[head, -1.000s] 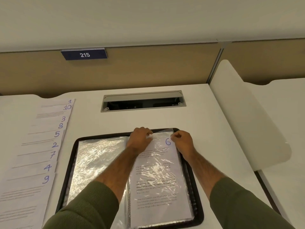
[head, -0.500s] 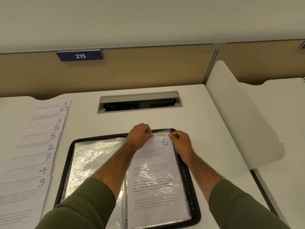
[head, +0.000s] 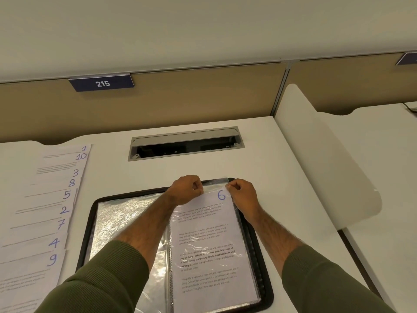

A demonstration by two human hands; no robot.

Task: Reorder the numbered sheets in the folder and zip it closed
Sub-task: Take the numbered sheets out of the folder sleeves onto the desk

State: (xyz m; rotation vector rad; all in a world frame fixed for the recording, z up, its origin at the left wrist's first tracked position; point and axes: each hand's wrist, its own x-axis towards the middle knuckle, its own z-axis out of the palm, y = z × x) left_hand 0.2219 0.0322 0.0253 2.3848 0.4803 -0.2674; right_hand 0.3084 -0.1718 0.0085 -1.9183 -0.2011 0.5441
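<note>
We find sheet 6 (head: 209, 245) in the right-hand sleeve (head: 216, 182) of the open folder (head: 267, 297), on the near desk (head: 282, 177). Our left hand (head: 185, 190) and right hand (head: 243, 195) each pinch a far corner, fingers curled. The paper is probably light and limp (the sleeve film slippery), so we grip both far corners.

Fanned sheets (head: 42, 206) cropped left, second nameplate (head: 408, 59) cropped right

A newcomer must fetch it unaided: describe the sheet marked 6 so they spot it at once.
On the white desk, nearer than the grey cable hatch, lies an open black folder. The sheet marked 6 fills its right half, left hand and right hand pinching its top edge. It alone shows in the folder; the other numbered sheets lie fanned at the desk's left.
</note>
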